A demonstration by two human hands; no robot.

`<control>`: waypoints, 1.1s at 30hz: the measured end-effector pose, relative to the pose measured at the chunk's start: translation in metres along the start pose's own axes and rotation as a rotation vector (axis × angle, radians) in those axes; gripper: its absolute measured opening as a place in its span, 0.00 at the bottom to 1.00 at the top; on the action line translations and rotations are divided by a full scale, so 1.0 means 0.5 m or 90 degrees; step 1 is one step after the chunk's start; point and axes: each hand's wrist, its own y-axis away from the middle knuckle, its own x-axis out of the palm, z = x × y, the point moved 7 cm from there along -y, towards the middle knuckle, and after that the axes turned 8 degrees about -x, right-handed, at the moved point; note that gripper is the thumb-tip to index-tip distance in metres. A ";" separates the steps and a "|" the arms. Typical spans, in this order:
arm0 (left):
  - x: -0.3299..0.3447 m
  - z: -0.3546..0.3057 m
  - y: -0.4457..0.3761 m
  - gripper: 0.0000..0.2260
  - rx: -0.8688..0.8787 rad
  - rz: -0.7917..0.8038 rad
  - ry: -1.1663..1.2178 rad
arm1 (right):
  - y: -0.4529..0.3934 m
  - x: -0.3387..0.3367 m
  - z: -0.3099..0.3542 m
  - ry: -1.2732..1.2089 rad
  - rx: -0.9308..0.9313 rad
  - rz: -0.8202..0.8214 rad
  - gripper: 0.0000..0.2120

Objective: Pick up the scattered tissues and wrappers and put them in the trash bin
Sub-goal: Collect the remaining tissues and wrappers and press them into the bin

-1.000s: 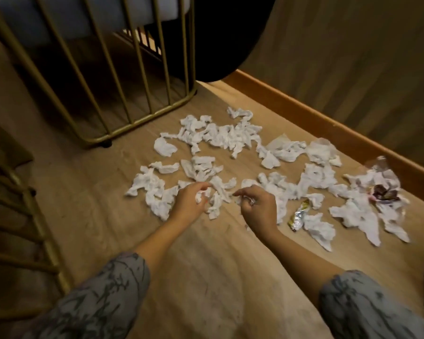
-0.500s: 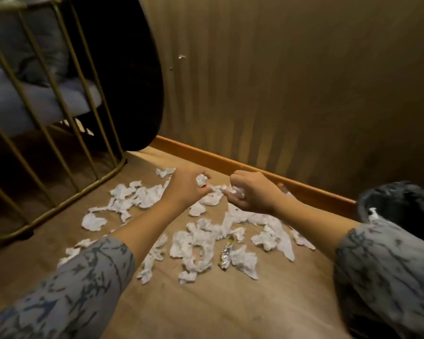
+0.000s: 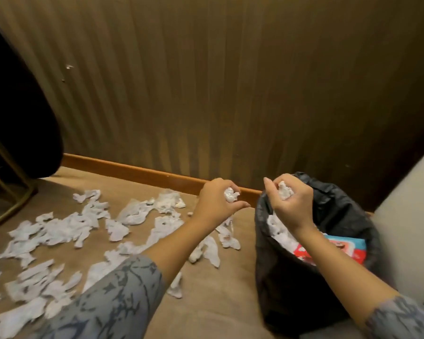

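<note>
My left hand (image 3: 217, 203) holds a crumpled white tissue (image 3: 230, 195) in curled fingers, just left of the trash bin. My right hand (image 3: 288, 204) grips another white tissue wad (image 3: 285, 190) directly above the bin's open mouth. The trash bin (image 3: 340, 206) is lined with a black bag and holds white tissues and a red and blue wrapper (image 3: 338, 249). Several scattered white tissues (image 3: 66, 228) lie across the brown floor to the left, some hidden under my left forearm.
A ribbed brown wall with an orange baseboard (image 3: 137, 171) runs behind the bin. A gold metal frame (image 3: 8, 204) and a dark round object (image 3: 17, 113) stand at the far left. A pale cushioned edge (image 3: 411, 223) sits right of the bin.
Both hands lifted from the tissue pile and swung right, each carrying a tissue. The view turned right, so the trash bin now sits under my right hand.
</note>
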 end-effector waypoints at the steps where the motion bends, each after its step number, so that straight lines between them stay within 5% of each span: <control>1: 0.034 -0.026 -0.005 0.14 0.006 0.008 0.016 | 0.006 -0.029 -0.021 0.006 0.018 -0.021 0.14; 5: 0.146 -0.112 -0.019 0.15 -0.020 0.027 0.124 | 0.040 -0.108 -0.109 0.077 0.143 -0.058 0.20; 11: 0.255 -0.133 -0.025 0.28 -0.113 0.189 0.265 | 0.074 -0.168 -0.183 0.139 0.281 -0.125 0.24; 14: 0.222 -0.109 -0.025 0.23 -0.094 0.171 0.281 | 0.072 -0.168 -0.178 0.100 0.277 -0.192 0.24; 20: 0.028 0.051 -0.058 0.14 -0.060 0.131 0.115 | 0.026 -0.023 -0.049 -0.049 0.185 -0.137 0.18; 26: -0.102 0.282 -0.048 0.08 -0.113 0.093 0.070 | 0.033 0.265 0.061 -0.154 0.126 0.130 0.17; 33: -0.057 0.609 0.026 0.07 -0.184 0.072 -0.017 | 0.198 0.580 0.033 0.121 -0.010 0.596 0.14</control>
